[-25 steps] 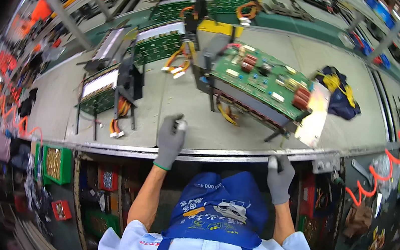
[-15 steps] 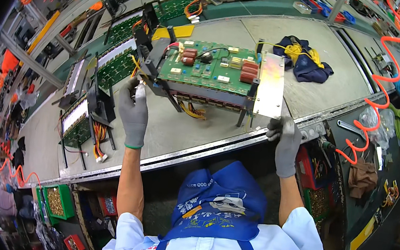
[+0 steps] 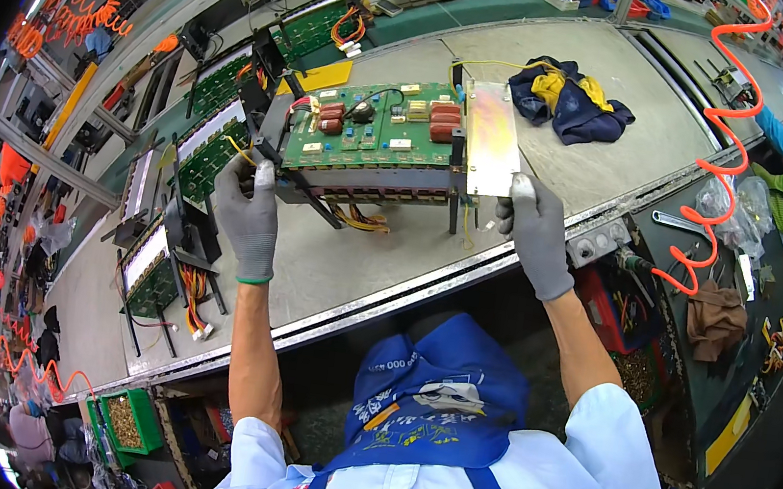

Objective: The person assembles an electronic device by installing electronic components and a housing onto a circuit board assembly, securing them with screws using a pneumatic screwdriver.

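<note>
A green circuit board assembly (image 3: 371,138) with red and white components stands on black legs in front of me. At its right end a shiny metal plate (image 3: 491,139) is tilted toward me. My right hand (image 3: 539,239), in a grey glove, grips the plate's near right corner, thumb on its face and fingers curled beneath. My left hand (image 3: 246,220), also grey-gloved, is closed at the black end bracket on the assembly's left, beside a thin yellow wire (image 3: 240,150); its fingertips are partly hidden. Bundled wires (image 3: 358,218) hang under the board.
More board assemblies (image 3: 155,278) stand on the left of the workbench (image 3: 356,284). A dark blue and yellow cloth (image 3: 573,105) lies at the far right. An orange coiled hose (image 3: 718,203) hangs to the right. Parts bins (image 3: 129,423) sit below the bench edge.
My right hand has moved up and left onto the plate's near corner. My left hand stays at the assembly's left end. The whole view has shifted slightly.
</note>
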{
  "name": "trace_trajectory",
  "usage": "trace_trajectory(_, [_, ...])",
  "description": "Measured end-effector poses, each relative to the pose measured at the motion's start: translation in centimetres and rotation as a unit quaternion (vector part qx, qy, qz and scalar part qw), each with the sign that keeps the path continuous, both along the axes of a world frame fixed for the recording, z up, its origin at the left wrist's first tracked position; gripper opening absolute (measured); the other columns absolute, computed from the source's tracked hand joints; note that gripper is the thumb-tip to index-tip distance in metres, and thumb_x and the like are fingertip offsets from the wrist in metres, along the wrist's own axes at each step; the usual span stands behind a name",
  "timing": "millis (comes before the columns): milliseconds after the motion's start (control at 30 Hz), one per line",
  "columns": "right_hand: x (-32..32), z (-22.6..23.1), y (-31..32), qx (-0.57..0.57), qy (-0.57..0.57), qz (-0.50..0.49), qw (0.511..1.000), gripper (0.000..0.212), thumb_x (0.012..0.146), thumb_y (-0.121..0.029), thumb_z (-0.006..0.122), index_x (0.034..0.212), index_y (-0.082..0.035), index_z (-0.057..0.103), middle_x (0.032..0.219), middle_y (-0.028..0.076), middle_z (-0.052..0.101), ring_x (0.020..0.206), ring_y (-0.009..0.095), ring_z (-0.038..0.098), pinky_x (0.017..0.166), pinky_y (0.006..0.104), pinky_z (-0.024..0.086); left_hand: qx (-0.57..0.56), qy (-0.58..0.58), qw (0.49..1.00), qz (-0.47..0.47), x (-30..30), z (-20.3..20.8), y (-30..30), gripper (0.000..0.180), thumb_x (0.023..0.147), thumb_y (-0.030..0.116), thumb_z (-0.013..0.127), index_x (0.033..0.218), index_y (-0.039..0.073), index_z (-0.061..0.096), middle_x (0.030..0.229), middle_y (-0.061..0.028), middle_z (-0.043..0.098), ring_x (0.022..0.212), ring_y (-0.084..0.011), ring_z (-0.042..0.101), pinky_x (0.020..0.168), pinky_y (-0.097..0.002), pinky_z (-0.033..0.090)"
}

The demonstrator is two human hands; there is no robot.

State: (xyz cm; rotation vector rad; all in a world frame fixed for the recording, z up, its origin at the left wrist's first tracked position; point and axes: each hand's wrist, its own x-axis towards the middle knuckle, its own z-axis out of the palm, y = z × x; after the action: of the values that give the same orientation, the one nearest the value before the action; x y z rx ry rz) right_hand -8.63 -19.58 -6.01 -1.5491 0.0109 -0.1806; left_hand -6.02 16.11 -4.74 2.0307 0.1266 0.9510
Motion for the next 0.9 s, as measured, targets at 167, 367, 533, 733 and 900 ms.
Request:
trace_trajectory(167, [-1.3,0.5,1.2,-0.037,0.02,0.103,0.994,0.029,0.101,-0.027,0.055,0.097,0.001,0.063,0.078,0.003,0.063,0.071,0.008,0.059,0.063,0.0259,0.05,0.033,-0.03,0.999,-0.001,4.0,-2.3,4.2,0.037,0.097,0.022,0.066,0.122,-0.005,0.061,0.111,-0.0105,0.065,0.095,-0.0138,0.061,0.082,-0.0275,0.051])
trace_trajectory(367, [-3.3,-2.9,-1.7,-0.237,-0.021,0.241,0.941,0.041,0.101,-0.039,0.054,0.102,0.0,0.067,0.077,0.007,0.066,0.069,0.014,0.059,0.065,0.0314,0.049,-0.042,-0.058,0.997,0.027,2.9,-0.3,1.2,0.029,0.097,0.017,0.063,0.114,-0.007,0.062,0.111,-0.0113,0.065,0.096,-0.0171,0.061,0.087,-0.0303,0.048])
trace_trajectory(533, [-6.3,-12.7,-12.7,-0.212,0.324,0.027,0.922,0.043,0.092,-0.04,0.065,0.09,0.003,0.066,0.072,0.013,0.065,0.065,0.019,0.065,0.06,0.0352,0.051,-0.195,0.093,0.968,-0.127,-3.6,-5.9,-4.6,0.022,0.094,0.003,0.052,0.111,-0.002,0.066,0.1,-0.0093,0.069,0.089,-0.0152,0.064,0.08,-0.0293,0.052])
trace_trajectory(733, [-6.1,-21.1,-24.8,-0.282,0.166,-0.268,0.906,0.058,0.088,-0.029,0.073,0.13,0.006,0.054,0.111,0.017,0.068,0.098,0.025,0.065,0.087,0.0376,0.051,-0.373,0.317,0.779,-0.393,-6.5,-0.8,-17.2,0.043,0.103,0.035,0.049,0.115,-0.004,0.059,0.09,-0.0118,0.067,0.073,-0.0121,0.063,0.063,-0.0247,0.05])
trace_trajectory(900, [-4.2,-20.9,-23.9,-0.27,0.07,-0.213,0.937,0.045,0.09,-0.018,0.073,0.126,0.005,0.058,0.12,0.015,0.067,0.111,0.024,0.06,0.102,0.0367,0.042,-0.441,0.293,0.769,-0.358,-5.2,0.1,-17.6,0.036,0.101,0.033,0.054,0.095,-0.001,0.063,0.076,-0.0063,0.063,0.059,-0.0096,0.056,0.054,-0.023,0.044])
